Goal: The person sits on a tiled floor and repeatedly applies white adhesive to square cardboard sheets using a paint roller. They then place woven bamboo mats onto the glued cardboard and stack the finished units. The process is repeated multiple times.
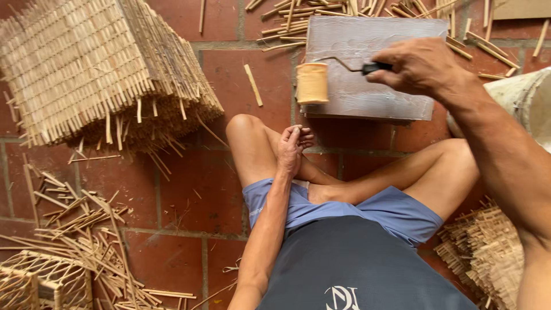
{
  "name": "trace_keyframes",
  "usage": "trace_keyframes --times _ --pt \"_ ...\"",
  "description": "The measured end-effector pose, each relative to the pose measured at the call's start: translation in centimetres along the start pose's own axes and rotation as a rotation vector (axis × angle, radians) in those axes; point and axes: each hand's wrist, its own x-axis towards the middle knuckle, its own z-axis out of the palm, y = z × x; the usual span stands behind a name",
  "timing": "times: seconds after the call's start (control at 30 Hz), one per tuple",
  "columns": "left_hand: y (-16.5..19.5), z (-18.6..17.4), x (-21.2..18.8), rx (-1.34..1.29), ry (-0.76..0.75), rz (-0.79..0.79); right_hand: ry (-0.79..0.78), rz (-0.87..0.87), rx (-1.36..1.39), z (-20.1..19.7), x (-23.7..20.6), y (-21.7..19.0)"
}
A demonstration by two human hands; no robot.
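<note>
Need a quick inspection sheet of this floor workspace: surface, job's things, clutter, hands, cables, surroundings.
Surface: red tiled floor, grout lines visible; the person sits on it cross-legged.
Job's things: small paint roller with a yellowish sleeve, at the left edge of a grey flat board that looks coated.
Clutter: loose bamboo sticks at lower left, more sticks above the board.
Hands: right hand grips the roller's black handle; left hand rests on the left knee, holding nothing.
Cables: nothing seen.
Surroundings: large stack of woven bamboo mats at upper left, smaller stack at lower right, bamboo frame at bottom left, pale container partly in view at right.
</note>
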Motion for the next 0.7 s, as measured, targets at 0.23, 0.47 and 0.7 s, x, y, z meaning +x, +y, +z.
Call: trace_keyframes --times 0.23,0.47,0.7 --pt "-0.7 0.3 -0.2 0.039 -0.016 -0.002 -0.072 0.372 -0.139 -2.0 -20.3 12.9" --pt "-1.0 0.6 -0.6 0.078 -0.01 0.017 -0.038 0.454 0.054 0.5 -24.3 14.3" --pt "0.1 0.1 -0.7 0.045 -0.001 0.0 0.039 0.119 0.026 1.5 -7.3 0.7"
